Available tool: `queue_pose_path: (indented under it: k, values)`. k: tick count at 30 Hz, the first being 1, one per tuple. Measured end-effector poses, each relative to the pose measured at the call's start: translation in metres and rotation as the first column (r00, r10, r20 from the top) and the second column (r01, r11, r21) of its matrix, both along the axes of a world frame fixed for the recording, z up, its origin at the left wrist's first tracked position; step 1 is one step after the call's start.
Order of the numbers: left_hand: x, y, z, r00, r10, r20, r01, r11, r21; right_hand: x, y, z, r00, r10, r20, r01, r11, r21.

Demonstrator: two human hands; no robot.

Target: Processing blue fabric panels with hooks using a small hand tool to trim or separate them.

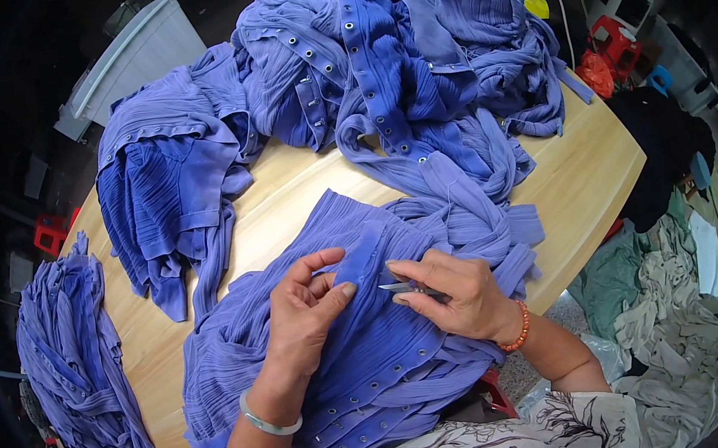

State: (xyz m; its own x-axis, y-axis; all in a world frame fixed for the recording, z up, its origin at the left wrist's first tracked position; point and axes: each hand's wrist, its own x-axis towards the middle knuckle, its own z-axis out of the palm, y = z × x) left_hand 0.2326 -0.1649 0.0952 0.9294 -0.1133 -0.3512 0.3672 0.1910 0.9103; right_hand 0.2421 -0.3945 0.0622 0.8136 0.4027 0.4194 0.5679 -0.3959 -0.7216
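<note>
A blue-purple ribbed knit garment (332, 391) with metal eyelets along its band lies spread over the near edge of the table, in front of me. My left hand (307, 311) pinches a flat, smooth band (360, 254) of this garment between thumb and fingers and lifts it a little. Close by on the right, my right hand (452, 293) grips a pair of small thread snips (395, 288). Their metal tips point left toward the band, and the rest is hidden in my fingers. Whether the blades touch the fabric is hard to tell.
Heaped at the back of the light wooden table (583, 168) are more blue-purple garments (395, 56). Another pile (164, 174) lies at left, and one (74, 364) hangs over the left edge. A grey bin (135, 55), red stools (614, 44) and beige cloth (671, 323) surround the table.
</note>
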Motion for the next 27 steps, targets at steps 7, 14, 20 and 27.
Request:
queue_pose_path:
  k: [7,14,20,27]
  values:
    - [-0.01,-0.006,-0.006,0.994,0.033,0.106,-0.036,0.999,0.029,0.002,0.005,0.001,0.997,0.001,0.082,0.003,0.999,-0.038]
    - [-0.015,-0.007,-0.009,0.989,0.037,0.143,-0.043,0.998,0.035,0.002,0.011,0.0,0.988,0.017,0.155,-0.007,0.998,-0.064]
    - [-0.018,-0.006,-0.008,0.99,0.011,0.139,-0.018,0.999,0.05,0.002,0.01,-0.002,0.989,-0.012,0.151,0.016,0.999,-0.029]
    - [0.0,-0.004,0.001,0.999,-0.045,0.01,0.044,0.996,0.072,0.006,-0.004,-0.004,0.992,-0.129,-0.003,0.129,0.989,0.067]
